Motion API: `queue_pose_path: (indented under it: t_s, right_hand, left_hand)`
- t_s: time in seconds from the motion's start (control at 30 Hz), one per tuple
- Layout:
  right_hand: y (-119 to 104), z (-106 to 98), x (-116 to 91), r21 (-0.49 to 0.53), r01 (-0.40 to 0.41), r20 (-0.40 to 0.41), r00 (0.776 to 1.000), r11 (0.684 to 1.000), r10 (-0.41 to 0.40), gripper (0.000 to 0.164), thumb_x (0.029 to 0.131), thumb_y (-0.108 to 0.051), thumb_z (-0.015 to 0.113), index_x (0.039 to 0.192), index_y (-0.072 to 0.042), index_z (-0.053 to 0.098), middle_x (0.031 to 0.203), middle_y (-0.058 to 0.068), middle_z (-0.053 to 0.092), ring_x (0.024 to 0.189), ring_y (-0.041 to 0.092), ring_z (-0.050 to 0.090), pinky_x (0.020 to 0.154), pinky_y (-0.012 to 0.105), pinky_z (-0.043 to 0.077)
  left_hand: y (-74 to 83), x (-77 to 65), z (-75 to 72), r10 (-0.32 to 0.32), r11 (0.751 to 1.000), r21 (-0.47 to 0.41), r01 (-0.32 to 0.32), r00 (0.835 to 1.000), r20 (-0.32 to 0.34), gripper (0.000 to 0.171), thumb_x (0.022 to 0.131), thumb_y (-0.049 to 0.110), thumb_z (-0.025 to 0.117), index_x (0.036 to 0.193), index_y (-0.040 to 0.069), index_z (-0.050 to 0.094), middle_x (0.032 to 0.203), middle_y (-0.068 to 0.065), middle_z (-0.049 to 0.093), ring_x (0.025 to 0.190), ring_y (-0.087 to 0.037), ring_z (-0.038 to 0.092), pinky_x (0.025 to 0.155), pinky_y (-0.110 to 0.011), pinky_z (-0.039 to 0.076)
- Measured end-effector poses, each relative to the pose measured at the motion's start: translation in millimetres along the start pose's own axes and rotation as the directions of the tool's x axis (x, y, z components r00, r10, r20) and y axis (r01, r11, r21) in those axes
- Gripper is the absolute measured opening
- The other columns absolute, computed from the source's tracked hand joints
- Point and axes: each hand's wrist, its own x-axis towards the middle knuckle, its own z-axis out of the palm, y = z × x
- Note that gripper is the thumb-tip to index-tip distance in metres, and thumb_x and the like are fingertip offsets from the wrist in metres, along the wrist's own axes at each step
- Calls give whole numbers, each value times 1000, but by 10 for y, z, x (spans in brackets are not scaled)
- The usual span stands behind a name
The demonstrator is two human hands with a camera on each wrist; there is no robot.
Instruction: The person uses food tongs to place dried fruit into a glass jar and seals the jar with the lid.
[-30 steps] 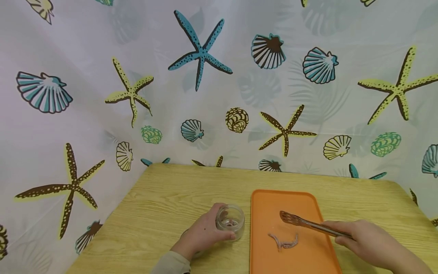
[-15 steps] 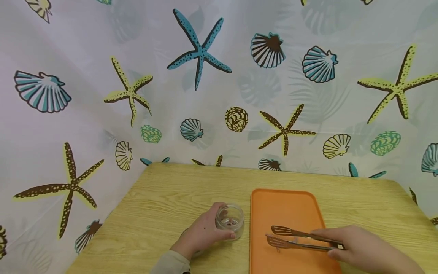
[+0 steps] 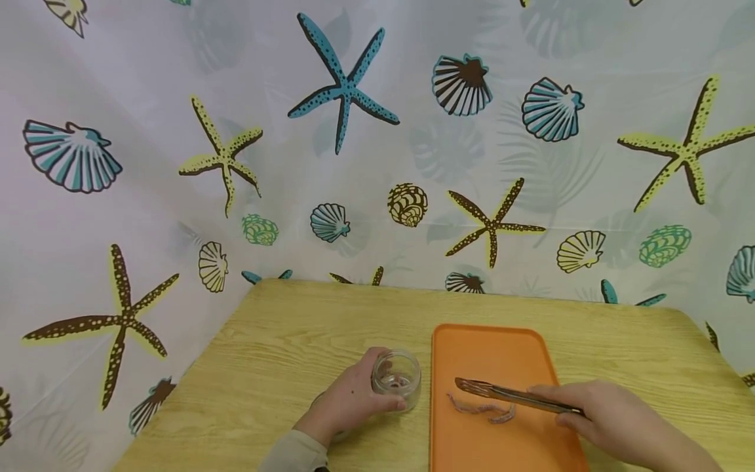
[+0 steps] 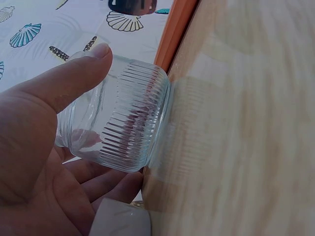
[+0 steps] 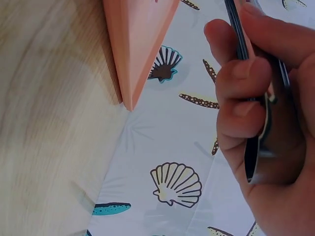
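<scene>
My left hand [image 3: 354, 401] grips a clear glass jar [image 3: 408, 389] standing on the table, thumb and fingers around its side. Ribs run along the jar's lower wall in the left wrist view, and something reddish [image 4: 137, 120] shows through them, too unclear to name. With my right hand [image 3: 616, 419] I hold metal tongs [image 3: 519, 396], their slotted tips close together above an orange tray [image 3: 489, 354]. Just below the tongs, thin pinkish-brown worm-like strands [image 3: 480, 409] lie on the tray. Nothing is visibly pinched between the tips. Curled fingers [image 5: 243, 76] wrap the tongs' handle in the right wrist view.
The wood-grain table [image 3: 318, 321] extends behind and left of the tray. A rounded clear object [image 3: 338, 435] is mostly hidden by my left hand and wrist. A white curtain [image 3: 366, 157] with starfish and shells hangs around the table.
The tongs came down spread over the strands, then closed and lifted slightly, ending farther left than at first. The strands now stretch farther left on the tray. My left hand and the jar stayed put.
</scene>
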Motion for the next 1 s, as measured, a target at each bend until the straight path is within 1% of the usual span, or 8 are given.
queue_pose_path:
  t_s: [0.07, 0.13, 0.27, 0.37, 0.5, 0.57, 0.77, 1.0]
  right_hand:
    - [-13, -12, 8, -17, 6, -19, 1000, 1000, -6, 44, 95, -30, 71, 139, -29, 64, 116, -8, 71, 98, 4, 64, 71, 31, 53]
    - [-31, -19, 16, -18, 2, -16, 1000, 1000, -2, 44, 95, -30, 71, 139, -30, 64, 115, -9, 71, 96, 4, 63, 72, 32, 53]
    - [-51, 7, 39, 39, -55, 66, 996, 998, 52, 46, 94, -30, 72, 139, -36, 62, 103, -18, 69, 83, 1, 58, 67, 31, 48]
    - [-43, 38, 49, 36, -67, 94, 994, 997, 63, 47, 94, -26, 74, 138, -36, 63, 101, -19, 68, 76, 1, 52, 63, 29, 43]
    - [-29, 68, 51, -69, -19, 33, 999, 997, 21, 48, 91, -22, 76, 136, -35, 65, 108, -13, 71, 78, -1, 53, 64, 30, 45]
    - [-32, 68, 55, -92, -16, 9, 1000, 996, 17, 47, 91, -22, 76, 135, -36, 66, 108, -13, 71, 80, -2, 54, 65, 30, 47]
    - [-69, 5, 81, -23, -47, -18, 999, 999, 47, 46, 92, -28, 75, 136, -36, 65, 107, -15, 70, 78, -1, 54, 64, 28, 46]
    - [-166, -76, 176, -6, 23, -62, 998, 1000, -23, 45, 97, -32, 69, 141, -35, 61, 97, -21, 66, 66, 0, 49, 58, 26, 41]
  left_hand:
    - [2, 1, -1, -1, 1000, 5, 1, 1000, -1, 95, 76, 54, 86, 151, 22, 38, 141, -8, 55, 119, -25, 57, 97, -54, 45]
    - [0, 3, 1, -6, 1000, 9, 6, 1000, -1, 96, 75, 54, 86, 152, 22, 37, 142, -8, 55, 120, -26, 57, 97, -54, 45]
    - [-8, 9, 5, -16, 1000, 1, 16, 1000, 9, 98, 74, 56, 86, 153, 22, 37, 142, -7, 55, 120, -26, 57, 97, -55, 45]
    - [-12, 17, 5, -16, 1000, -2, 16, 1000, 12, 98, 75, 56, 86, 153, 23, 37, 142, -7, 55, 120, -26, 57, 97, -54, 45]
    - [-18, 21, 7, -10, 1000, -1, 10, 1000, 8, 98, 75, 54, 87, 153, 22, 36, 142, -8, 54, 120, -26, 57, 97, -54, 45]
    - [-22, 19, 8, -10, 1000, -2, 10, 1000, 7, 98, 75, 54, 87, 153, 21, 36, 142, -8, 54, 120, -26, 57, 97, -54, 45]
    - [-28, 17, 10, -2, 1000, -4, 2, 1000, 2, 98, 75, 54, 87, 152, 21, 37, 142, -6, 55, 118, -24, 57, 98, -54, 45]
    - [-27, 21, 5, -6, 1000, 0, 6, 1000, 2, 97, 75, 54, 87, 152, 23, 37, 140, -9, 55, 117, -25, 57, 96, -54, 45]
